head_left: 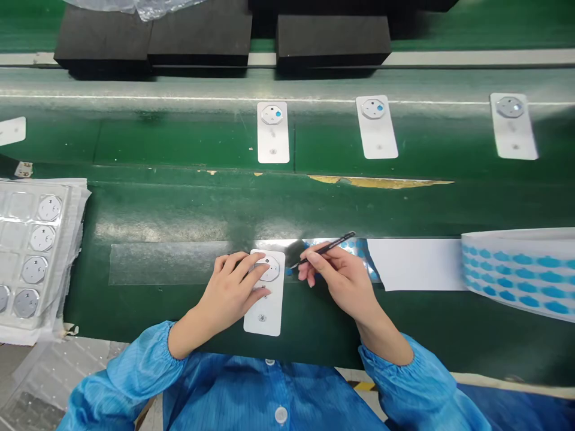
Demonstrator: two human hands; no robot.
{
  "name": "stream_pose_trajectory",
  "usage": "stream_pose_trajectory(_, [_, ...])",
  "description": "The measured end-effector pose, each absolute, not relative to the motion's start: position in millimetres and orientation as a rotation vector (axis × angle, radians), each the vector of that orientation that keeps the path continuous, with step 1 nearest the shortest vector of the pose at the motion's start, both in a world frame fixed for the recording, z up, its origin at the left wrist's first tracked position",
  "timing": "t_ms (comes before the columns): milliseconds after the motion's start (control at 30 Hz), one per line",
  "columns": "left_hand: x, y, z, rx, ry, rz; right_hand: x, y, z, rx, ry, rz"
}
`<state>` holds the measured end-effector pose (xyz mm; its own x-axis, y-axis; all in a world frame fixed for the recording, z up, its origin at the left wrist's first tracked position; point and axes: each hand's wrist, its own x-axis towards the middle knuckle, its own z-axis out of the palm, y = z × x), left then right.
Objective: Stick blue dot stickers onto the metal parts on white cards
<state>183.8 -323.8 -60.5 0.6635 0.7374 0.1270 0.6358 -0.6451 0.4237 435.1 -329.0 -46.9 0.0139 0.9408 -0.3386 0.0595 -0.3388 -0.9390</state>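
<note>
In front of me a white rectangular card (264, 320) lies on the green work surface, with a silver octagonal plate (272, 269) at its far end. My left hand (231, 290) rests over the card's left side, fingers spread, some fingertips and the thumb on it. Between the fingers of my right hand (341, 275) are black tweezers (332, 244), their tips pointing left just beside the card. By the tips is a small blue round sticker (288, 272); whether they grip it I cannot tell. Behind both hands runs a clear film strip (166, 263).
At right, a white backing strip (417, 263) leads to a curled sheet of blue round stickers (534, 269). A plastic tray (15, 206) holds several octagonal plates at left. Farther off lie more white cards (273, 140), with black foam blocks (332, 42) behind them.
</note>
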Motion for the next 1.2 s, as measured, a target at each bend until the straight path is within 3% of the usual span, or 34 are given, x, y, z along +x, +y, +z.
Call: stream_pose_trajectory(1200, [186.3, -320.7, -60.5, 2.547, 1.101, 0.397, 417.1, -308.4, -43.6, -1.556, -1.076, 1.612])
